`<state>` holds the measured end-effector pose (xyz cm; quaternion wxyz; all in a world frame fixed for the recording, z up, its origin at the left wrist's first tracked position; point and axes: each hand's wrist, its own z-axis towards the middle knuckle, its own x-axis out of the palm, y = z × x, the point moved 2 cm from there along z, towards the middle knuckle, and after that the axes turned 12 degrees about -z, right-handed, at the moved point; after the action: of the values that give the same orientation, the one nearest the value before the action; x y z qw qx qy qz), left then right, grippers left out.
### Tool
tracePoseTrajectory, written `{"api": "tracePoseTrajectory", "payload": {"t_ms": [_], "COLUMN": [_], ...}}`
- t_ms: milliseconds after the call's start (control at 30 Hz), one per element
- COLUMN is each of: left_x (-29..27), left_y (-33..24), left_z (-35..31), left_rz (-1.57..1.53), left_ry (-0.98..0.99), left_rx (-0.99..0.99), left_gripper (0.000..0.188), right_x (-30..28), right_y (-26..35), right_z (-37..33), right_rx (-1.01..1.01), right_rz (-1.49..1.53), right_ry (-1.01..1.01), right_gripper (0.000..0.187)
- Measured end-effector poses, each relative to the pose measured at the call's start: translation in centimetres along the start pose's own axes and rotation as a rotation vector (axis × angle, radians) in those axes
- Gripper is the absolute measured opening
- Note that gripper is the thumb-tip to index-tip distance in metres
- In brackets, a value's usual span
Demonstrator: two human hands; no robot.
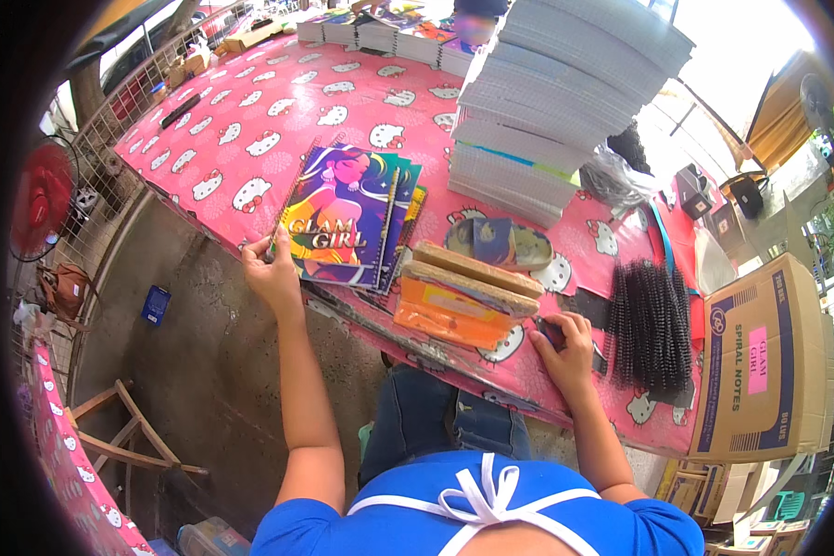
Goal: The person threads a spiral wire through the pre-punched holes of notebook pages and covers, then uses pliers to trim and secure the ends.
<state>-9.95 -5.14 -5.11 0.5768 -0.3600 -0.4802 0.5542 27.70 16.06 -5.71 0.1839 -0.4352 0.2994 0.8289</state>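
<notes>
A small stack of spiral notebooks (pixel 338 208) with a purple and yellow illustrated cover lies at the table's near left edge. My left hand (pixel 273 269) pinches the lower left corner of the top notebook. My right hand (pixel 568 347) is closed around a dark-handled tool (pixel 552 332) low on the table; its kind is mostly hidden by the fingers. Between my hands stands an orange and wooden slotted block (pixel 463 296). Right of my right hand lies a bundle of black spiral binding coils (pixel 650 324).
Tall piles of white page blocks (pixel 547 102) rise behind the slotted block, beside a patterned oval tray (pixel 533 246). A cardboard box (pixel 764 357) stands at the right. More notebooks (pixel 422 42) line the far edge of the pink patterned table (pixel 287 116). A wooden chair (pixel 134 426) is lower left.
</notes>
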Motion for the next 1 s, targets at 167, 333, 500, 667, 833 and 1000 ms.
{"api": "tracePoseTrajectory", "payload": {"t_ms": [167,333,500,667,833,1000], "left_x": [-0.1,-1.2,-8.6,1.5,5.1,4.4], "left_y": [3.8,2.5,14.8,17.7,18.9,19.0], "left_z": [0.5,1.4,1.9,-9.0,-16.6,-17.7], "left_rz": [-0.345,-0.064,-0.441,-0.981,-0.843,-0.772], "left_ry": [0.057,-0.194,-0.574,-0.006,0.126,0.137], "left_rx": [0.11,0.267,-0.236,-0.891,-1.152,-1.166], "left_gripper": [0.02,0.028,0.034,0.036,0.037,0.038], "right_x": [-0.3,-0.2,-0.4,-0.1,-0.2,-0.3], "right_y": [-0.1,-0.4,0.1,-0.4,-0.3,-0.3], "right_z": [0.3,0.4,0.7,0.6,0.6,0.8], "right_rx": [0.064,0.063,0.049,0.058,0.073,0.064], "right_rz": [0.049,0.076,0.089,0.089,0.106,0.098], "right_ry": [0.039,0.024,0.047,0.044,0.037,0.033], "right_gripper": [0.031,0.032,0.031,0.032,0.031,0.032]}}
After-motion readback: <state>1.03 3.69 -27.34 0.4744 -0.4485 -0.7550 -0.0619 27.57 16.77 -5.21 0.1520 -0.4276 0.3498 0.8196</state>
